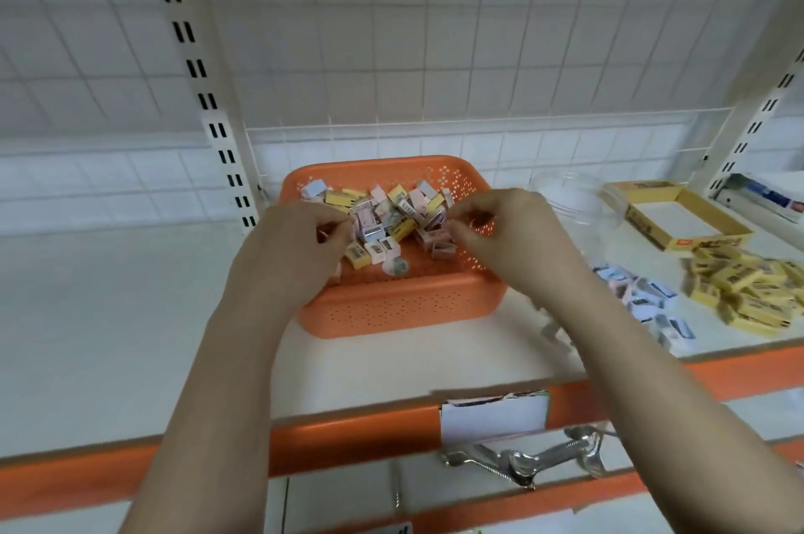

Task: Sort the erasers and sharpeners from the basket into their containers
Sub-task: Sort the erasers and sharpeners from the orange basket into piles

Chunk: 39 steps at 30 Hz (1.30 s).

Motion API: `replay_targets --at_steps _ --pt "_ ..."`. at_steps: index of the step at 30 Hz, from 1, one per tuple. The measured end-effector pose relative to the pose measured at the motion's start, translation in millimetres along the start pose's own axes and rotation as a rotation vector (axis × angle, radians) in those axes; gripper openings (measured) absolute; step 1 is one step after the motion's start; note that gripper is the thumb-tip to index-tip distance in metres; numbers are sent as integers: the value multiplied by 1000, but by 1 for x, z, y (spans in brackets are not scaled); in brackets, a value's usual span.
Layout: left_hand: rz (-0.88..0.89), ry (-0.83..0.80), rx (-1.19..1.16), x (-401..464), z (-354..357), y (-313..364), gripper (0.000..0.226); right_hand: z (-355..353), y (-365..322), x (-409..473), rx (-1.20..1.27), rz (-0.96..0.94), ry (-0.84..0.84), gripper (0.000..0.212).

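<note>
orange basket point(391, 307) under both hands

Bright, even, diffuse light; shadows are faint. Wide-angle distortion bends the uprights point(204, 68) toward the frame edges. The whole picture is soft, slightly blurred.

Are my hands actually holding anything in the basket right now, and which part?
It cannot be told. Both the left hand and the right hand have fingers curled over the pile in the orange basket, hiding any grip.
</note>
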<state>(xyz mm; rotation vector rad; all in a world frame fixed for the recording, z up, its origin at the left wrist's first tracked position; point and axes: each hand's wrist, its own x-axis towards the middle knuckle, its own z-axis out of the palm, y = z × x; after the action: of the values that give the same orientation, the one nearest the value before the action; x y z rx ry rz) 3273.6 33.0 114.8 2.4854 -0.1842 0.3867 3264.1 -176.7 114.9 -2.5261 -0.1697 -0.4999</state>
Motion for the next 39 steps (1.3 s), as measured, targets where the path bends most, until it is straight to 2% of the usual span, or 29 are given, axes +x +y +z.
replay_targets --at_steps 4,7,11,17,19,21,27,32,34,39 --pt "-10 8 10 -3 -3 -3 20 10 -3 58 -436 -125 -457 21" --pt "-11 12 4 -5 -3 -5 20 27 -2 79 -695 -172 -672 23" --pt "-20 -4 11 -3 -3 -8 21 45 5 87 -814 -173 -742 56" --pt "11 -66 65 2 -5 -8 22 42 3 85 -814 -191 -760 20" --pt "63 -104 92 13 -5 -9 25 33 4 84 -742 -176 -693 17" --pt "104 -175 97 31 -4 -9 26 19 9 79 -593 -142 -533 24" --pt "294 -460 337 94 15 0 20 -7 3 5 296 -75 87 13" --pt "416 -704 460 112 40 9 30 15 8 -43 577 131 516 10" --pt "450 -751 524 115 50 7 34 21 11 -57 622 171 574 8" --pt "570 -833 675 114 67 6 42 27 16 -72 606 175 561 11"
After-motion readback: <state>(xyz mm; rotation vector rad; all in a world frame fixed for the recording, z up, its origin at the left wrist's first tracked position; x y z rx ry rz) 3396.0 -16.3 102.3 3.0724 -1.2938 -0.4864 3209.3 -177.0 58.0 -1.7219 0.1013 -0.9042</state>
